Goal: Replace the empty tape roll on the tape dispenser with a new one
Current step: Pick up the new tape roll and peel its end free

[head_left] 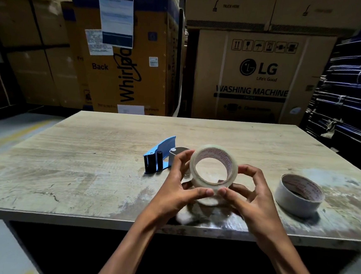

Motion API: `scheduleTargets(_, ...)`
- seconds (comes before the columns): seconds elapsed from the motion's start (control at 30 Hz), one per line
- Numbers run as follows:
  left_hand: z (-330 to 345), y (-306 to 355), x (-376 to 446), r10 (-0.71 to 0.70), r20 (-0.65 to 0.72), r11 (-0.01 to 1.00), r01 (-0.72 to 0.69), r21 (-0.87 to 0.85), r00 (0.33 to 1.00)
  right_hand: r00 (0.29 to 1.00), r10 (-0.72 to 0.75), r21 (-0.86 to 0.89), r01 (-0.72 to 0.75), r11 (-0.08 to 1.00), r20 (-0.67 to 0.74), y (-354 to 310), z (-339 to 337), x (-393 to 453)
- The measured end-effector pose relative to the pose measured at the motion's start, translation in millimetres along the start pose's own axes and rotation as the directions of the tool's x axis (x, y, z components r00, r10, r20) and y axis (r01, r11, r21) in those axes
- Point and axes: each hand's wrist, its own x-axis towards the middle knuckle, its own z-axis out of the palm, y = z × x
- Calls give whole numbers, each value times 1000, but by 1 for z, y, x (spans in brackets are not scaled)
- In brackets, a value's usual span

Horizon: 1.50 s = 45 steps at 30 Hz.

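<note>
A full roll of clear tape (211,183) is held upright above the table, its hole facing me. My left hand (182,186) grips its left side, thumb at the lower rim and fingers on the upper left edge. My right hand (250,194) grips the right side the same way. Just behind my left hand, the blue tape dispenser (159,156) lies on the table with its black roller and cutter at the left; its grey hub is partly hidden. A thin roll with a printed cardboard core (299,195) lies flat at the right.
The worn wooden table (75,167) has its front edge close to me. Tall cardboard appliance boxes (255,78) stand behind it, and stacked dark fabric (351,96) fills the right side. Grey floor shows at the left.
</note>
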Motion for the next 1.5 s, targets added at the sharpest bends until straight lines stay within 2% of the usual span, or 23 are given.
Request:
scheduleTargets(0.2, -2, 5, -2, 24, -67, 1000, -23, 12, 998, 996, 67, 87, -61, 994, -59, -2, 1, 0)
scheduleTargets(0.43, -3, 7, -4, 45, -136, 999, -44, 10, 990, 996, 91, 189, -89, 978, -5, -3, -6, 0)
scheduleTargets(0.6, -3, 6, -5, 36, -129, 999, -34, 16, 991, 994, 105, 149, -101, 984, -17, -5, -4, -1)
scheduleTargets(0.8, 7, 6, -8, 89, -105, 978, -66, 199, 991, 992, 115, 101, -109, 989, -54, -4, -2, -1)
scheduleTargets(1.07, 7, 8, -11, 84, -118, 967, -52, 251, 989, 988, 137, 69, -132, 989, -72, -3, -3, -1)
scheduleTargets(1.27, 6, 8, -11, 94, -124, 973, -65, 222, 988, 989, 125, 67, -119, 991, -82, -4, -2, -2)
scheduleTargets(1.37, 3, 8, -10, 105, -150, 982, -79, 171, 983, 992, 114, 124, -107, 986, -51, -4, -3, -4)
scheduleTargets(1.5, 0, 5, -9, -28, -136, 997, 18, -72, 990, 996, 90, 123, -92, 988, 17, -4, -4, -5)
